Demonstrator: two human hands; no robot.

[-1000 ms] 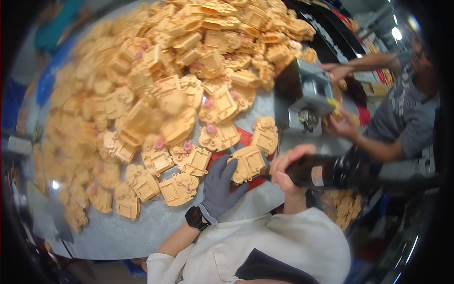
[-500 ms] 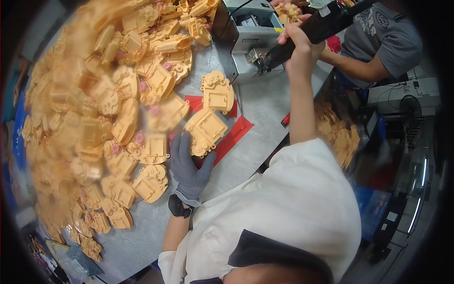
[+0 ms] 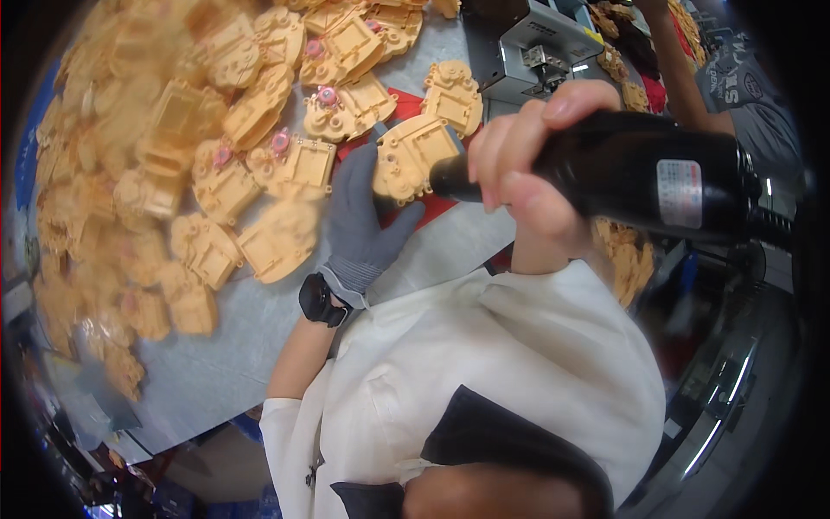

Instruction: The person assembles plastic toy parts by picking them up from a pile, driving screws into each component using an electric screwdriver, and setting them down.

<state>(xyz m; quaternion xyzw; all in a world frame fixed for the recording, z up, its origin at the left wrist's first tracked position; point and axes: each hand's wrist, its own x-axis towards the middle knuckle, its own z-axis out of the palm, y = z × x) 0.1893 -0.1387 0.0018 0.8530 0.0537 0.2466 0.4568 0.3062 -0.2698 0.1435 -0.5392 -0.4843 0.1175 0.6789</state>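
Note:
My right hand point(image 3: 540, 164), bare, is wrapped round a thick black electric screwdriver point(image 3: 635, 169) with a cord at its rear end. Its narrow nose meets the right edge of a yellow-orange plastic housing point(image 3: 406, 160); the tip itself is hidden. My left hand point(image 3: 359, 208), in a grey glove, grips that housing from the near left, fingers along one side and thumb at the near edge. Under the housing lies a red flat piece point(image 3: 432, 210). Just beyond it rests another plastic housing point(image 3: 454, 95).
A grey box-shaped machine point(image 3: 527, 43), probably a screw feeder, stands at the far right of the grey table point(image 3: 216, 372). Many similar housings point(image 3: 177, 130), several with pink round parts point(image 3: 327, 96), are heaped on the left. Another person's arm point(image 3: 679, 78) shows at far right.
My right hand has brought the screwdriver from the machine's front down to the housing under my left hand. The view has shifted, too. My left hand keeps its grip.

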